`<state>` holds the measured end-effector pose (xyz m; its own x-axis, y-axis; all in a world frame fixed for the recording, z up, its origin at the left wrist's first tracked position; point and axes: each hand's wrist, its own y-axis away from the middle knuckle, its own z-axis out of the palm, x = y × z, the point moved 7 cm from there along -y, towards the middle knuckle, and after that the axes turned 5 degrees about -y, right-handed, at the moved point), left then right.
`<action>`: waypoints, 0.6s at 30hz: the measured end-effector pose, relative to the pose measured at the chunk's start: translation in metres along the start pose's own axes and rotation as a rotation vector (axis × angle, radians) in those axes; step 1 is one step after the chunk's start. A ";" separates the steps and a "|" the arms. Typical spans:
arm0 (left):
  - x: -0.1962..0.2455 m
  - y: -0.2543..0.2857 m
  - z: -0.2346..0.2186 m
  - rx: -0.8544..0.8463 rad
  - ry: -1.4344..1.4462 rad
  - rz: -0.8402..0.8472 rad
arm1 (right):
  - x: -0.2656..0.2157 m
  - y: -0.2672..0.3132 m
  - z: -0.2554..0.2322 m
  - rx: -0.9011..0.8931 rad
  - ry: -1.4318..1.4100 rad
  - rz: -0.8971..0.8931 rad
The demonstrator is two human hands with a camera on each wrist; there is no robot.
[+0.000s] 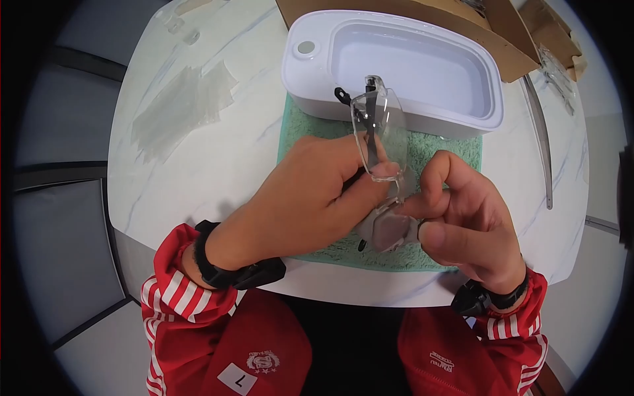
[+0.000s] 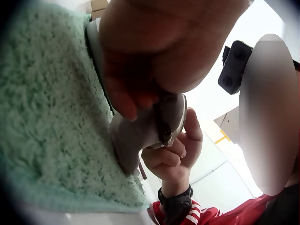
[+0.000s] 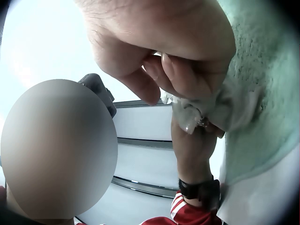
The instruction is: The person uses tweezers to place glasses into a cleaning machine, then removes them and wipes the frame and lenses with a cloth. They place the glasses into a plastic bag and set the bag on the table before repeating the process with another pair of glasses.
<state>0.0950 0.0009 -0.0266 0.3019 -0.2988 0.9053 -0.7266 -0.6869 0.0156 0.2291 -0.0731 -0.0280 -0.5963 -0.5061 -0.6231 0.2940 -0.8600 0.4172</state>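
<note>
My left hand [image 1: 360,181] pinches a pair of clear safety glasses [image 1: 380,119] with black temples, holding them upright over a green towel [image 1: 310,135]. The thumb lies on the lower lens edge. My right hand [image 1: 419,221] pinches a small grey cloth [image 1: 386,231] against the lower part of the glasses. In the left wrist view the left hand's fingers [image 2: 126,93] press the grey cloth [image 2: 136,136], with the right hand [image 2: 173,157] curled just behind it. The right wrist view shows the right hand [image 3: 164,61] pinching the cloth and lens edge [image 3: 194,115].
A white oval tub [image 1: 304,76] with a round button stands at the towel's far edge. Behind the tub is an opened cardboard box [image 1: 462,30]. Clear plastic wrapping [image 1: 178,105] lies on the marble table at the left. A thin metal strip [image 1: 540,132] lies at the right.
</note>
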 end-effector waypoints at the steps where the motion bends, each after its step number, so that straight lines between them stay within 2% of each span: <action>1: 0.000 0.000 0.000 -0.008 0.003 0.012 | 0.002 0.000 -0.001 -0.005 0.016 -0.002; 6: 0.004 0.002 -0.002 0.049 -0.003 0.104 | -0.003 0.002 -0.003 -0.022 0.073 0.045; 8: 0.001 0.002 -0.001 0.004 0.012 0.064 | -0.002 0.001 -0.002 -0.032 0.088 0.048; 10: 0.001 0.001 0.001 -0.016 0.008 0.094 | -0.003 -0.001 -0.004 -0.025 0.071 -0.047; 15: 0.002 0.004 0.006 -0.072 0.006 0.169 | -0.008 -0.001 -0.008 -0.047 -0.051 0.021; 18: 0.007 0.003 0.000 -0.014 0.050 0.162 | -0.009 -0.001 -0.008 -0.050 -0.049 0.001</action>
<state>0.0948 -0.0036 -0.0200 0.1492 -0.3718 0.9162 -0.7718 -0.6230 -0.1271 0.2402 -0.0681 -0.0278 -0.6313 -0.5046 -0.5890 0.3309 -0.8621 0.3839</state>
